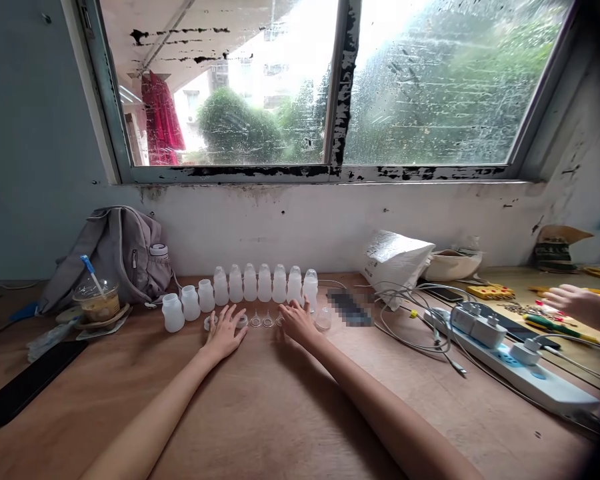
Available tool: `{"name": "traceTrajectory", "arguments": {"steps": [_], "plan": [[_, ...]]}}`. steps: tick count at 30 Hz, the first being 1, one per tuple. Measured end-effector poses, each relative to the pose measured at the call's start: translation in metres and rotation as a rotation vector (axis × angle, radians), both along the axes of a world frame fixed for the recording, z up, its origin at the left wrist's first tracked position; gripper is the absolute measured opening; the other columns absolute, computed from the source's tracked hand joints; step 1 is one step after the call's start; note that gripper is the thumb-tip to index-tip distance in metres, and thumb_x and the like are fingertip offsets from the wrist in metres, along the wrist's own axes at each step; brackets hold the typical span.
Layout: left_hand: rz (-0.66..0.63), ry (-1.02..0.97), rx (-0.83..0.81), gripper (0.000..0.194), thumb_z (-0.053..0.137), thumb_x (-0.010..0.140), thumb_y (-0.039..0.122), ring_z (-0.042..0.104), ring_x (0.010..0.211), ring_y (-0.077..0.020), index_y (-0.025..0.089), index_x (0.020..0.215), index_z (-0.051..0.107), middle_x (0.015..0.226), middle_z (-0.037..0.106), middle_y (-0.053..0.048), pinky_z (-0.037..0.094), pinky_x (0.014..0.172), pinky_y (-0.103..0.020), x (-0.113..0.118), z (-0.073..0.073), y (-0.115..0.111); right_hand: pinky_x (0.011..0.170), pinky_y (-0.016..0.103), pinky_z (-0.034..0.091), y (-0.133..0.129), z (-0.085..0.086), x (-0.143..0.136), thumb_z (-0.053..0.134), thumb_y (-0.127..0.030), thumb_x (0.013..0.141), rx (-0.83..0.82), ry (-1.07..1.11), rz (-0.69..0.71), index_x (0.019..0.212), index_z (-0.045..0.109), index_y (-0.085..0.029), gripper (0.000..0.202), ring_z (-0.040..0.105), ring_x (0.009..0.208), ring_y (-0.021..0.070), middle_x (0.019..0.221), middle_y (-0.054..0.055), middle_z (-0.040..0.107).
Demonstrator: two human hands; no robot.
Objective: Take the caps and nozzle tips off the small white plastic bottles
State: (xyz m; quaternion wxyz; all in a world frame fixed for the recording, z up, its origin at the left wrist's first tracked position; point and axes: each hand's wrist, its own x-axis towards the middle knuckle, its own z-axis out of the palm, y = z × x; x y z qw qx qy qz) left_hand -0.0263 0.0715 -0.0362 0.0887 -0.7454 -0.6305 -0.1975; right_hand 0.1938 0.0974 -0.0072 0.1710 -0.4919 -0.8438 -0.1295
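My left hand (225, 331) rests palm down, fingers spread, among small clear parts on the table. A whitish ring (210, 323) lies at its left edge and another ring (241, 321) by its fingertips. My right hand (299, 321) lies low with fingers apart and slightly bent, nearest the last bottle (310, 287); its fingertips partly hide what lies under them. Between the hands are clear bottle nipples (267, 320). Behind stands a row of small translucent baby bottles (250, 283) with clear caps. Three open bottles (191, 303) stand at the left end. A clear cap (323, 319) lies right of my right hand.
Left are a grey backpack (125, 250), a drink cup with straw (97, 300) and a flat black object (30, 383). Right are a white bag (397, 260), loose cables (410, 340) and a power strip (545, 380). Another person's hand (580, 307) is over tools at far right.
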Motion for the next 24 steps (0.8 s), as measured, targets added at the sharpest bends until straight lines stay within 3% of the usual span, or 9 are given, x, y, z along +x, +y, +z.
{"name": "traceTrajectory", "arguments": {"steps": [3,11,24], "plan": [[-0.091,0.009,-0.052,0.044,0.031,0.083,0.046,0.023,0.124,-0.0247,0.033,0.124,0.035,0.133,0.035,-0.005,0.011,0.098,-0.053,-0.004,0.000,-0.003,0.095,0.049,0.005,0.000,0.000,0.001,0.044,-0.010,0.073,-0.006,0.033,0.003,0.096,0.054,-0.020,0.028,0.041,0.101,0.0247,0.087,0.009,0.064],[-0.015,-0.029,-0.115,0.042,0.024,0.085,0.041,0.024,0.124,-0.0291,0.028,0.124,0.037,0.131,0.038,-0.009,0.014,0.094,-0.059,-0.006,-0.003,-0.004,0.096,0.050,0.004,0.004,-0.002,0.004,0.047,-0.016,0.075,-0.018,0.078,0.007,0.091,0.057,-0.021,0.020,0.043,0.100,0.0240,0.083,0.007,0.065],[-0.010,-0.040,-0.112,0.038,0.024,0.086,0.028,0.025,0.124,-0.0250,0.029,0.121,0.038,0.130,0.039,-0.005,0.013,0.096,-0.058,-0.019,-0.006,0.002,0.097,0.048,0.003,0.003,-0.004,0.004,0.043,-0.018,0.079,0.007,0.138,0.026,0.087,0.058,-0.022,0.017,0.044,0.101,0.0220,0.086,0.005,0.064]]}}
